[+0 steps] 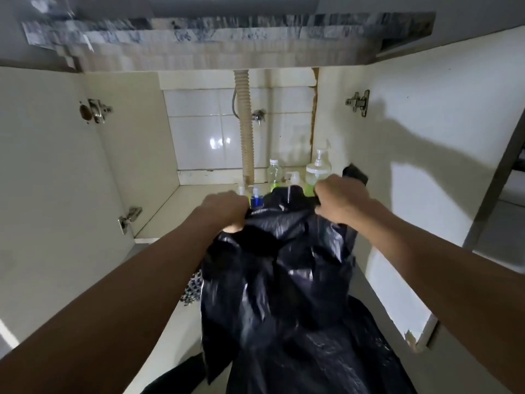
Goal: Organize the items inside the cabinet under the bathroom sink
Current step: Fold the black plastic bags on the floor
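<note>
A large black plastic bag [284, 280] hangs in front of the open cabinet under the sink. My left hand [224, 211] grips its top left edge and my right hand [341, 200] grips its top right edge, holding it up. Behind the bag, on the cabinet floor [181, 206], stand a clear bottle with green liquid [274, 173], a white pump bottle [318, 169], a smaller pump bottle [293, 179] and a blue bottle [257, 199], all partly hidden by the bag.
A beige corrugated drain hose [245, 129] runs down the middle of the cabinet in front of white tiles, with a metal valve [258, 116] beside it. Both cabinet doors [42, 180] stand open. A patterned cloth [193, 288] peeks out left of the bag.
</note>
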